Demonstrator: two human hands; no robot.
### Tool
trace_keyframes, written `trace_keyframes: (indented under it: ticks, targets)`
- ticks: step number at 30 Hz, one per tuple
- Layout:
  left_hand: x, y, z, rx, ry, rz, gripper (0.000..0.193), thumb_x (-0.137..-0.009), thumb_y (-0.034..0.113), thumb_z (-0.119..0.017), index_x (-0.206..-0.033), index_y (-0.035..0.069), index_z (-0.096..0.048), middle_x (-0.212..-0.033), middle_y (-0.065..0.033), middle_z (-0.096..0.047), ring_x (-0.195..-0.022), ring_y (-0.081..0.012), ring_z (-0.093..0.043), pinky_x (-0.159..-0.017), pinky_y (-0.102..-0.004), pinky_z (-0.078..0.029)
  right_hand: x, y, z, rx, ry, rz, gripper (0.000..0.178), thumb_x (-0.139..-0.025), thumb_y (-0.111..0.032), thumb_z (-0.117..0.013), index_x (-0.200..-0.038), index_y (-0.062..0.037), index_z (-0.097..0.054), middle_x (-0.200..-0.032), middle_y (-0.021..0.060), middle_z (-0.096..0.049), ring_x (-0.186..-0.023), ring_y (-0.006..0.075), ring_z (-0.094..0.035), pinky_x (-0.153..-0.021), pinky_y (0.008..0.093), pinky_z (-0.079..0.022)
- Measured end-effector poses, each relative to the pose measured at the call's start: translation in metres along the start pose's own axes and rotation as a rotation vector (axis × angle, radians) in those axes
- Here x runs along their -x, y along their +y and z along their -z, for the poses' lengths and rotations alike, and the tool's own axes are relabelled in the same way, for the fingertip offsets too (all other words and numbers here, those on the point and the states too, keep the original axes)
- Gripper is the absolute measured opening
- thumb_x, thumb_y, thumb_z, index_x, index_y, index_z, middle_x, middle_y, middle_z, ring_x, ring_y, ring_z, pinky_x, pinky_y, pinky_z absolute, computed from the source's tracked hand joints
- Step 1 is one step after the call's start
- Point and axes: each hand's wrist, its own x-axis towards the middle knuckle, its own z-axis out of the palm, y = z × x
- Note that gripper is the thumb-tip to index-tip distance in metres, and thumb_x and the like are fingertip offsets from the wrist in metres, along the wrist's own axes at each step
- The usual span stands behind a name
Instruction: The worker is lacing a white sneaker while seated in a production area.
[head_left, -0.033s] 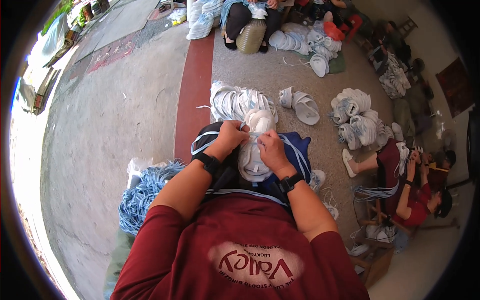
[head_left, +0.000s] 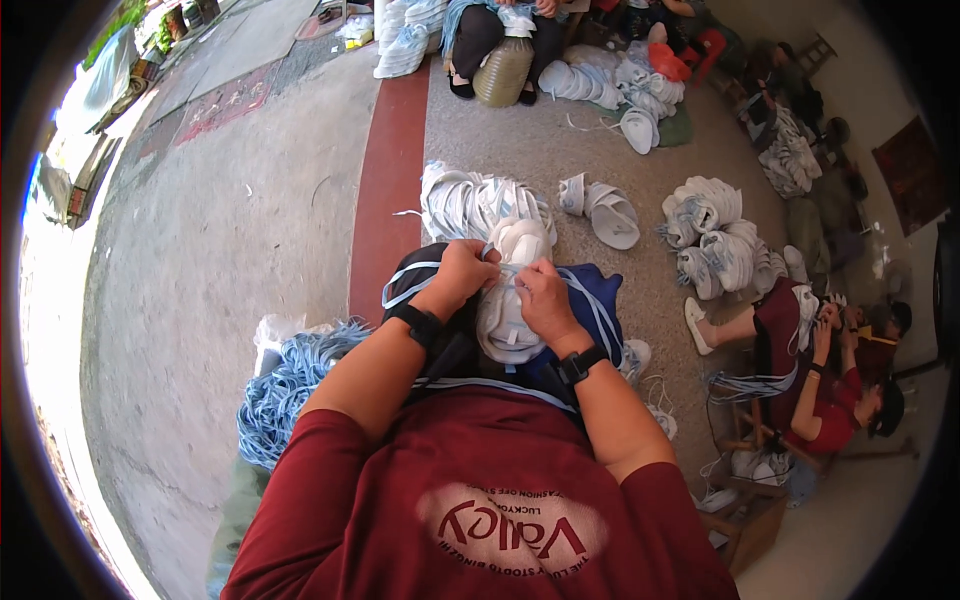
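Observation:
A white shoe (head_left: 509, 335) lies on my lap, its toe end pointing away from me. My left hand (head_left: 465, 272) is closed at its left edge, fingertips pinching a light blue shoelace (head_left: 405, 268). On the other edge my right hand (head_left: 546, 300) also pinches lace, with thumb and forefinger close to the eyelets. Lace spans the gap between both hands across the shoe, and long loops fall over each thigh. My fingers partly cover the eyelets, so the exact threading is hidden. More lace lies across my waist.
A big bundle of blue laces (head_left: 300, 390) sits at my left side. Just ahead stands a stack of white shoes (head_left: 480, 205), with a loose pair (head_left: 605, 215) beside it. Further shoe piles (head_left: 710, 235) lie to the right, near a seated co-worker (head_left: 830, 400). Another person sits at the far side.

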Motion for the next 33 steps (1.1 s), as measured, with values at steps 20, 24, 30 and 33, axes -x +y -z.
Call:
trace_keyframes:
  ticks: [20,24,30,33]
  targets:
    - [-0.006,0.016,-0.011,-0.778,0.205,-0.288,0.019,-0.065,0.017,-0.067,-0.073,0.001,-0.063,-0.071,-0.0199,-0.062,-0.069,-0.0357,-0.061,-0.063,-0.0386,-0.048,-0.004,-0.007,-0.014,0.082,0.166,-0.033,0.005,-0.072,-0.003,-0.055,-0.069,-0.0018,-0.058,-0.071,0.0162,-0.054,-0.071,0.034,-0.055,-0.062,0.0427,-0.045]
    - [0.008,0.022,-0.027,-0.987,0.246,-0.294,0.018,-0.071,0.02,-0.064,-0.075,0.002,-0.064,-0.077,-0.0196,-0.063,-0.076,-0.034,-0.063,-0.067,-0.0397,-0.05,-0.004,-0.004,-0.015,0.127,0.185,0.018,0.005,-0.071,-0.004,-0.055,-0.069,-0.0016,-0.058,-0.07,0.0161,-0.054,-0.07,0.0342,-0.055,-0.063,0.042,-0.046]
    - [0.017,0.011,-0.03,-1.196,0.119,-0.439,0.018,-0.076,0.018,-0.056,-0.076,0.002,-0.064,-0.08,-0.0178,-0.063,-0.075,-0.0327,-0.063,-0.069,-0.0404,-0.051,-0.003,-0.004,-0.019,0.177,0.169,-0.011,0.002,-0.069,-0.003,-0.056,-0.069,-0.0028,-0.058,-0.07,0.016,-0.053,-0.071,0.0335,-0.055,-0.064,0.0417,-0.045]
    - [0.015,0.019,-0.032,-1.246,-0.009,-0.411,0.017,-0.074,0.016,-0.056,-0.077,0.001,-0.064,-0.083,-0.0188,-0.064,-0.076,-0.0333,-0.063,-0.07,-0.0407,-0.051,-0.004,-0.002,-0.019,0.217,0.13,0.023,0.003,-0.07,-0.004,-0.056,-0.069,-0.0026,-0.058,-0.07,0.0162,-0.053,-0.071,0.0334,-0.055,-0.064,0.0415,-0.046]
